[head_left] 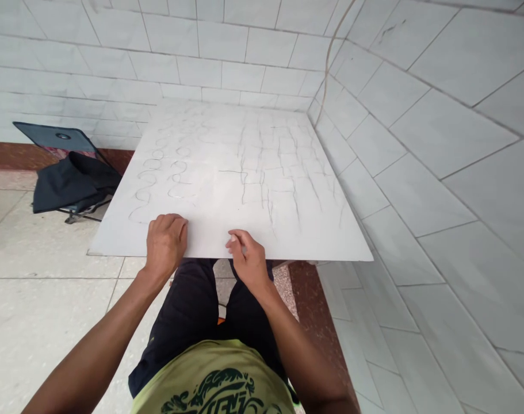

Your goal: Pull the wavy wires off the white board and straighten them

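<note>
A large white board [218, 230] lies flat before me, marked with thin dark pencil-like lines. Curly loops run along its left part, and a rough grid of strokes covers the right part. My left hand [164, 238] rests closed on the near edge, left of the middle, its fingers curled under so that anything inside is hidden. Close to the same edge, further right, my right hand [248, 253] is closed in a pinch. Something small and pale may show at its fingertips, too small to name.
White tiled walls [283, 46] meet behind the board and run along its right side. A thin cable [328, 57] hangs down the corner. On the left, a folding chair [57, 135] with a dark cloth [72, 184] over it stands on the tiled floor [41, 322].
</note>
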The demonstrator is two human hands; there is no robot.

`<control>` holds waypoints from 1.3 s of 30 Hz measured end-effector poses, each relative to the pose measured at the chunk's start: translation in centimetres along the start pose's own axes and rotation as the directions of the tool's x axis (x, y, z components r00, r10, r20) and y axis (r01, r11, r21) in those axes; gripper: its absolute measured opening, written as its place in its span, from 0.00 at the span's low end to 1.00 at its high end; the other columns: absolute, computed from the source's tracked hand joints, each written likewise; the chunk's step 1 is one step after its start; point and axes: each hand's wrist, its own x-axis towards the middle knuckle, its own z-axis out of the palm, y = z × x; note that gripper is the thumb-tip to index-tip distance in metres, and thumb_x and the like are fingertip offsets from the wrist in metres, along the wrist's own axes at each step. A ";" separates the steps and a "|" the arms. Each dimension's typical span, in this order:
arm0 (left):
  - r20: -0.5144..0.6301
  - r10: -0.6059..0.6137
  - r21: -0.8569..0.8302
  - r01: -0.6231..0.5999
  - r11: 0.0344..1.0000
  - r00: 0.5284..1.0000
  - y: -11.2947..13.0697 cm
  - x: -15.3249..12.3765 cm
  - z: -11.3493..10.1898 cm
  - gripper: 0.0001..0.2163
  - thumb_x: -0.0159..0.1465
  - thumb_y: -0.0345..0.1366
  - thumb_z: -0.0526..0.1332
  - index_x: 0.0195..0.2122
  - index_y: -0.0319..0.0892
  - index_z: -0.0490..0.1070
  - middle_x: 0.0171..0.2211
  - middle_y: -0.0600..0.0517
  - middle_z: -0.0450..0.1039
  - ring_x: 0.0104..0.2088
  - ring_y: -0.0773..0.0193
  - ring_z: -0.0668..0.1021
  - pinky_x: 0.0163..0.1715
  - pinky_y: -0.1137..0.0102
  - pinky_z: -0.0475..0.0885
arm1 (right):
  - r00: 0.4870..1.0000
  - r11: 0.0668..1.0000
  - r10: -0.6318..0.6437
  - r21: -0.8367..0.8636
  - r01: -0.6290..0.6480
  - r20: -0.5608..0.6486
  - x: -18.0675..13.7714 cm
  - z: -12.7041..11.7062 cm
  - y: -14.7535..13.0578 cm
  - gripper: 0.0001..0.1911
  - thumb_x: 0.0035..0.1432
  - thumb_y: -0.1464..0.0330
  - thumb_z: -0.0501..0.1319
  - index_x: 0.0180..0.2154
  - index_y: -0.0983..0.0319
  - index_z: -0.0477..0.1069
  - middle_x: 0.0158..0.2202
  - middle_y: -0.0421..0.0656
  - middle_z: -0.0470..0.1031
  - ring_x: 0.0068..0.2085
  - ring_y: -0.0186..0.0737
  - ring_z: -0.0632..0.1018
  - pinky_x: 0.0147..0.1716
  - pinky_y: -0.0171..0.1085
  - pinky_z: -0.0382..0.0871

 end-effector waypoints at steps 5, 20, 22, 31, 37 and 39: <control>-0.151 0.147 -0.091 -0.162 0.983 0.978 3.1 -2.0 -0.6 0.08 0.73 0.32 0.58 0.43 0.42 0.79 0.43 0.44 0.81 0.42 0.52 0.78 0.42 0.59 0.68 | 0.979 0.963 0.070 0.242 -0.116 0.189 2.4 2.5 -1.1 0.17 0.71 0.54 0.57 0.46 0.58 0.78 0.39 0.42 0.82 0.40 0.39 0.83 0.43 0.37 0.77; 0.379 -0.373 -0.671 0.529 0.519 0.847 2.9 -0.9 -5.1 0.20 0.69 0.55 0.62 0.47 0.42 0.81 0.44 0.45 0.83 0.45 0.54 0.82 0.42 0.65 0.76 | 0.965 0.998 -0.049 0.043 0.040 0.257 1.8 0.9 -2.0 0.17 0.71 0.64 0.54 0.30 0.60 0.73 0.34 0.42 0.79 0.35 0.37 0.78 0.37 0.36 0.69; 0.504 -0.332 -0.673 0.604 0.428 0.797 2.1 -0.3 -4.3 0.22 0.67 0.58 0.64 0.43 0.41 0.82 0.40 0.45 0.83 0.43 0.53 0.82 0.41 0.65 0.76 | 0.957 0.989 -0.113 -0.058 0.133 0.266 1.7 0.7 -2.2 0.17 0.71 0.64 0.54 0.30 0.60 0.72 0.33 0.41 0.78 0.35 0.37 0.77 0.37 0.36 0.66; 0.634 -0.300 -0.676 0.699 0.232 0.713 1.6 0.4 -3.0 0.18 0.61 0.53 0.72 0.39 0.42 0.81 0.36 0.46 0.84 0.38 0.58 0.82 0.37 0.69 0.76 | 0.930 0.999 -0.028 -0.006 0.033 0.366 1.5 0.4 -2.3 0.16 0.71 0.62 0.55 0.31 0.60 0.73 0.32 0.41 0.78 0.33 0.36 0.77 0.36 0.35 0.68; 0.651 -0.296 -0.677 0.711 0.189 0.699 2.2 -0.8 -3.3 0.20 0.60 0.55 0.72 0.39 0.41 0.82 0.36 0.46 0.84 0.38 0.58 0.82 0.41 0.67 0.75 | 0.953 0.919 0.138 0.323 -0.225 0.270 1.6 0.8 -2.3 0.19 0.67 0.53 0.61 0.32 0.60 0.77 0.31 0.41 0.81 0.32 0.37 0.80 0.36 0.36 0.75; 0.679 -0.261 -0.662 0.726 0.188 0.686 2.5 -1.7 -3.3 0.20 0.59 0.55 0.73 0.38 0.41 0.83 0.36 0.45 0.84 0.38 0.58 0.82 0.42 0.67 0.75 | 0.959 0.884 0.166 0.395 -0.248 0.231 1.6 0.9 -2.3 0.20 0.66 0.52 0.63 0.32 0.60 0.78 0.30 0.42 0.80 0.31 0.37 0.79 0.35 0.36 0.75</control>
